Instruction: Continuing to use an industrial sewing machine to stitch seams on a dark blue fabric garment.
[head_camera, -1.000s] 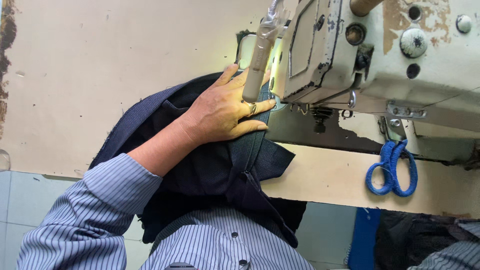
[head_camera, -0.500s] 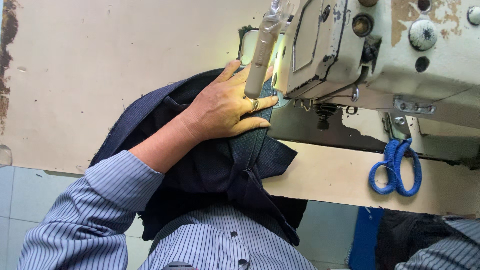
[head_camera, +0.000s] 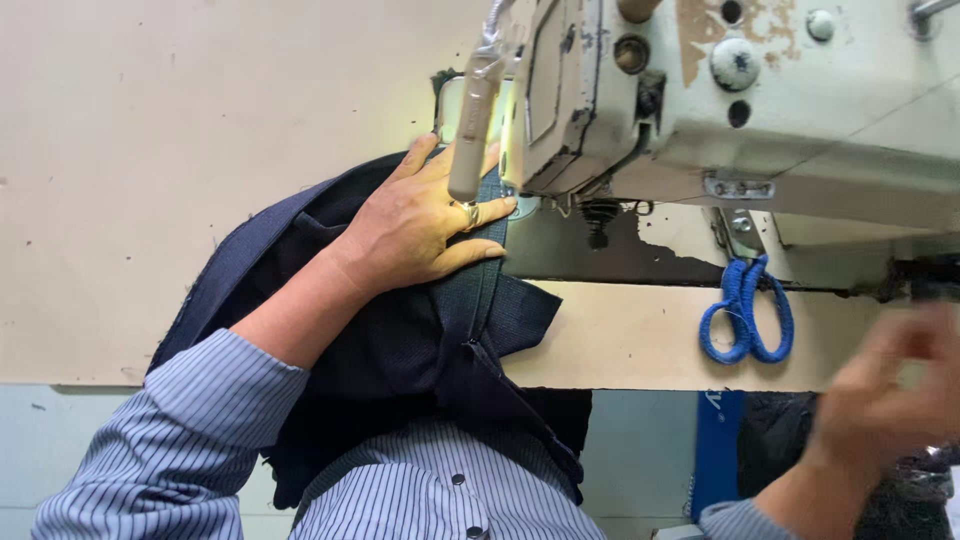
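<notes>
Left hand (head_camera: 420, 225) lay flat on the dark navy cloth (head_camera: 400, 330), fingers (head_camera: 480, 212) spread and pressing it to the desk (head_camera: 120, 200), tips just beside the sewing machine (head_camera: 740, 110). Cloth lay on the desk in front of the machine, its long axis running from the person's lap up toward the needle area, a seam ridge pointing at the machine's foot. Right hand (head_camera: 890, 400) was raised at the right edge, blurred; finger state could not be told. Blue-handled scissors (head_camera: 747, 315) hung near the machine, well apart from the cloth.
</notes>
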